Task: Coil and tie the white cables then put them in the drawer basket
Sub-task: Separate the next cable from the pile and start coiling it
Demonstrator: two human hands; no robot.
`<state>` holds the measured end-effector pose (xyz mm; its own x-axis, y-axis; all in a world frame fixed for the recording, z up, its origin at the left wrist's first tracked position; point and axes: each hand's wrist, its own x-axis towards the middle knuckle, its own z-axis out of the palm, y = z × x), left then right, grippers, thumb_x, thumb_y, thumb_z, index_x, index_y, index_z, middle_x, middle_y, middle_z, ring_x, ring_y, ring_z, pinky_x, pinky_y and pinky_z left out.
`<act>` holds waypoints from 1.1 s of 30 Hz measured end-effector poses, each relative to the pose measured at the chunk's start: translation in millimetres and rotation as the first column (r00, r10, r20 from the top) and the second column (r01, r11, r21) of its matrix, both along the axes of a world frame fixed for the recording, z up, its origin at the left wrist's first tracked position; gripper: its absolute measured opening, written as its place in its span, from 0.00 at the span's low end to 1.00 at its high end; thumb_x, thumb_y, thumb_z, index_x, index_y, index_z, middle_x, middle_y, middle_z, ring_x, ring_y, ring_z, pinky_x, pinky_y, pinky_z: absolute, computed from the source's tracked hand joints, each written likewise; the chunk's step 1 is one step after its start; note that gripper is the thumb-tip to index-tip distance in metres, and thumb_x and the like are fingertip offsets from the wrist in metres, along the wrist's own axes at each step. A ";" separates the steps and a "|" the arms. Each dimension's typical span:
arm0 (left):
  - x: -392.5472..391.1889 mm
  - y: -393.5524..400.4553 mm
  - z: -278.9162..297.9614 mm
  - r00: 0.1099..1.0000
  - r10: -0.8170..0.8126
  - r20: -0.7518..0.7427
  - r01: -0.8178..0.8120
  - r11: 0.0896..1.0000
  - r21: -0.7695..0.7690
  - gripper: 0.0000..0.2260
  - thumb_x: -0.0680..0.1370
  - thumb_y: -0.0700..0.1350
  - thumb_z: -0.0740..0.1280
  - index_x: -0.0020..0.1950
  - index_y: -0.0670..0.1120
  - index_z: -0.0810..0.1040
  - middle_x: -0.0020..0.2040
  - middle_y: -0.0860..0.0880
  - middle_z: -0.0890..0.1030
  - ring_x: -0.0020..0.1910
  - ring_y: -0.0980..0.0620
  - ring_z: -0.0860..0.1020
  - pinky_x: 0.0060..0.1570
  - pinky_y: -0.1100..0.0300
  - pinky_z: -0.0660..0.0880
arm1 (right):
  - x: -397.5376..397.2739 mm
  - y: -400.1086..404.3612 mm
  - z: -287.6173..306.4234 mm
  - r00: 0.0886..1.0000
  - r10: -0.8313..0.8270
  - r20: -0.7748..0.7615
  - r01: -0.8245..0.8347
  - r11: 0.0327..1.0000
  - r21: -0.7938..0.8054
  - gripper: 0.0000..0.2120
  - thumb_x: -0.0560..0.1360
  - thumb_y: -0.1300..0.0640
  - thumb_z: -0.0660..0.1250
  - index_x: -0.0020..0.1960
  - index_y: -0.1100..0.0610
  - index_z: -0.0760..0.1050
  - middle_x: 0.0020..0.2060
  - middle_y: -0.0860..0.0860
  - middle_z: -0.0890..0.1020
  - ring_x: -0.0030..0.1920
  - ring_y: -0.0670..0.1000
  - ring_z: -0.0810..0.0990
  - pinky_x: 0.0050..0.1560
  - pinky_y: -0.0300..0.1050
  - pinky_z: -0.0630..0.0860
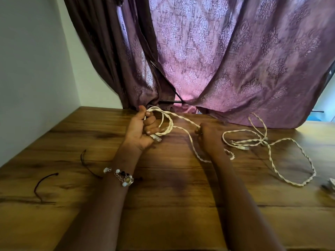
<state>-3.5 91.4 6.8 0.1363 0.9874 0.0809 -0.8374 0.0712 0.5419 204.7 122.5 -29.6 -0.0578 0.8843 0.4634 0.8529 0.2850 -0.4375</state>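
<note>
A white twisted cable (183,119) runs between my two hands above the wooden table (163,196). My left hand (143,127) grips a small coil of it, with a clear plug end sticking out below the fingers. My right hand (206,134) pinches the same cable a little to the right, and the slack drops under that wrist. More white twisted cable (272,153) lies loose on the table to the right in wide loops, with a plug near its middle. No drawer basket is in view.
Two dark thin ties lie on the table at the left, one (42,185) near the front and one (87,163) by my left forearm. Purple curtains (217,60) hang behind the table's far edge. A small pale object (330,185) sits at the right edge.
</note>
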 end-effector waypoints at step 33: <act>19.7 9.2 -34.2 0.477 0.402 -0.782 0.056 0.873 0.484 0.02 0.82 0.41 0.57 0.53 0.45 0.67 0.33 0.52 0.70 0.27 0.62 0.69 0.30 0.68 0.69 | -17.9 -45.0 49.2 0.876 -0.009 0.482 -0.290 0.789 0.541 0.10 0.62 0.54 0.78 0.40 0.55 0.81 0.35 0.52 0.83 0.33 0.57 0.81 0.30 0.44 0.73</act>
<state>16.2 100.6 -27.4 0.1912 0.8950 0.4029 0.0803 -0.4234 0.9024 186.8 77.5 19.6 -0.4857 0.4136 0.7701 0.8329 0.4863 0.2642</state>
